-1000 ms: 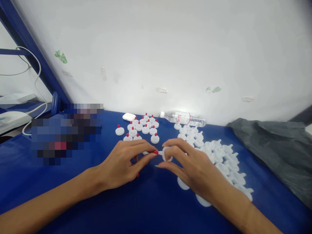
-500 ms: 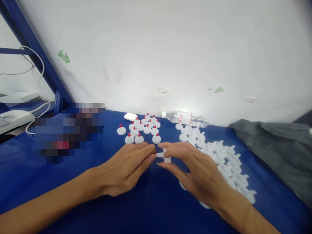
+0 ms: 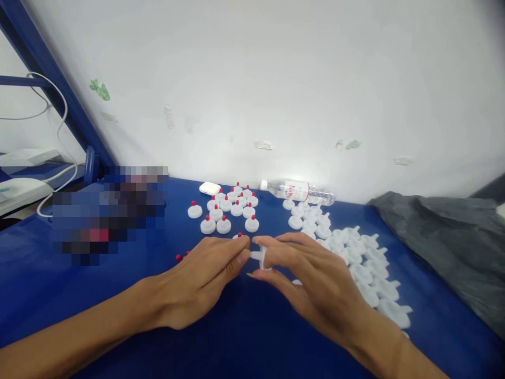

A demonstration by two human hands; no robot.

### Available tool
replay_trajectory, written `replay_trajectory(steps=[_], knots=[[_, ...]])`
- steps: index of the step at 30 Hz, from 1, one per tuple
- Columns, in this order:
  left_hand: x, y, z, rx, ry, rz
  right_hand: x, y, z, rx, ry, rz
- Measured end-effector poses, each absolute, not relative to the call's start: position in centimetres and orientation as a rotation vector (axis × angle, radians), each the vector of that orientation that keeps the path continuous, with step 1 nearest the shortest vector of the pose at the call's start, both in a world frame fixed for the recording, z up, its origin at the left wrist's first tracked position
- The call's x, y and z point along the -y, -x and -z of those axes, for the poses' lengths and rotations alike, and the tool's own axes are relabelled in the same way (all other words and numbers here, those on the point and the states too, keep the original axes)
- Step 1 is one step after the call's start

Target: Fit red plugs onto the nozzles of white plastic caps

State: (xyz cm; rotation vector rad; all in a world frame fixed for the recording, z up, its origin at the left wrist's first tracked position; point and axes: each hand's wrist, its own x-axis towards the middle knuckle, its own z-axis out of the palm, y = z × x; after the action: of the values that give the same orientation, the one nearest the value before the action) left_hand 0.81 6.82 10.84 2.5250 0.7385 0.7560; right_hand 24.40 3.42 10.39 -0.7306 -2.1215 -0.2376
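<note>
My right hand pinches a small white plastic cap with a spout, held sideways just above the blue table. My left hand has its fingers pressed together at the spout's tip; whatever it pinches there is hidden. Behind my hands stand several white caps with red tips. To the right lie several plain white caps. A few loose red tips lie left of my left hand.
A clear water bottle lies against the white wall at the back. A small white case sits beside the finished caps. A grey plastic sheet covers the right side. A blurred patch lies at the left, with white cables beyond.
Both hands have drawn slightly nearer to me with the cap between them. The red tip seen at the left fingertips a second ago is now hidden.
</note>
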Motion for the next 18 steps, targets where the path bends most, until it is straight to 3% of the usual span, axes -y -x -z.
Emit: replay_trajectory(steps=[18], knots=[[-8.8, -0.5, -9.8, -0.97, -2.729, -0.713, -4.8, -25.9, -9.4, 2.485, 0.99, 0.228]])
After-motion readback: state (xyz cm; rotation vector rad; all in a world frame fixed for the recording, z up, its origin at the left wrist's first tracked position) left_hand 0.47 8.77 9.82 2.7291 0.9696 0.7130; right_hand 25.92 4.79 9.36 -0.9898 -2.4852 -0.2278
